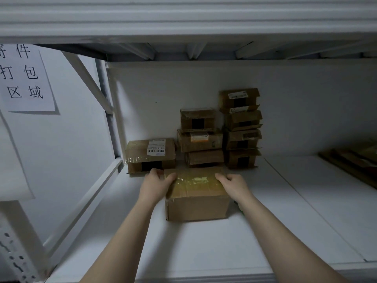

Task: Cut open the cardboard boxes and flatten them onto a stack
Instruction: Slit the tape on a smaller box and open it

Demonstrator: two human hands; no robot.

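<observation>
A taped brown cardboard box (196,199) sits on the white shelf (204,242) in front of me. My left hand (156,183) grips its far left corner, fingers curled over the back edge and thumb on the taped top. My right hand (233,185) grips the far right corner the same way. Behind it stand more sealed boxes: a single labelled box (151,155) at the left, a middle stack (201,139) three high, and a right stack (241,127) of several.
Flattened brown cardboard (355,162) lies at the shelf's right end. The shelf above (183,19) hangs low overhead. A white upright and diagonal brace (106,111) bound the left side, with a paper sign (24,78) on the left wall.
</observation>
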